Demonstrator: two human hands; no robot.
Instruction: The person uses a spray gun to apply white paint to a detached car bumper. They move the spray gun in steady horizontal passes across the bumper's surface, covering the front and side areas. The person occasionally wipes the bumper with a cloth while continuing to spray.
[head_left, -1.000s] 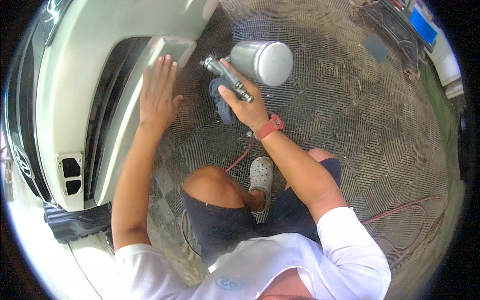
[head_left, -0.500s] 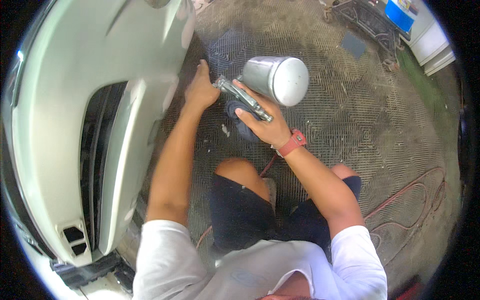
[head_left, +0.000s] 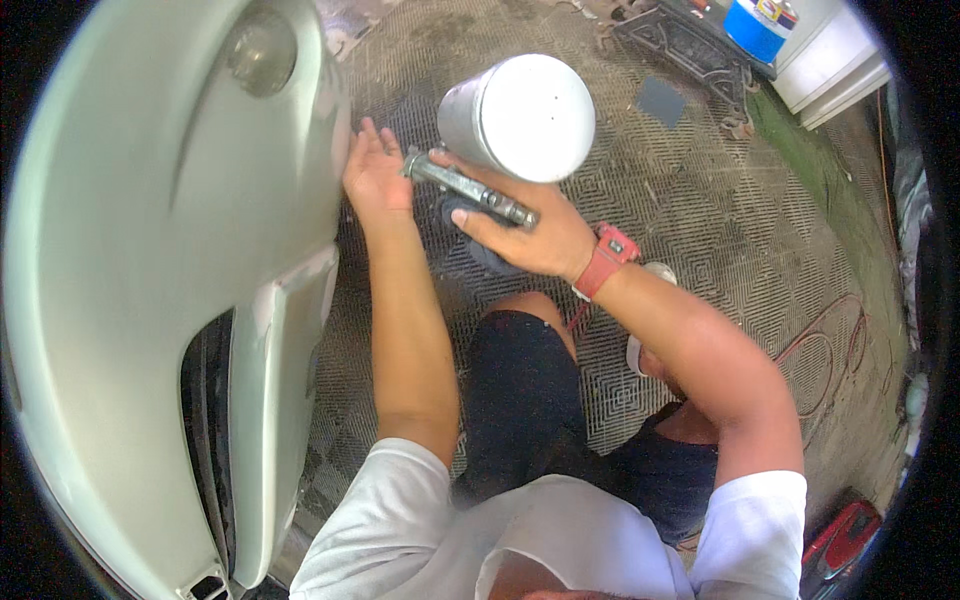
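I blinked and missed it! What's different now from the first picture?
The left hand was palm down by the bumper's dark slot; now it is farther forward along the bumper's edge, palm turned up. The view shifted too, bringing a round lamp into sight. Nothing was grabbed or let go. The right hand still holds the spray gun, with dark cloth beneath it.

Left hand (head_left: 378,185) showing palm, fingers (head_left: 371,140) pointing up, left of upper centre; right hand (head_left: 548,230) gripping, upper centre, forearm (head_left: 690,335) slanting lower right.
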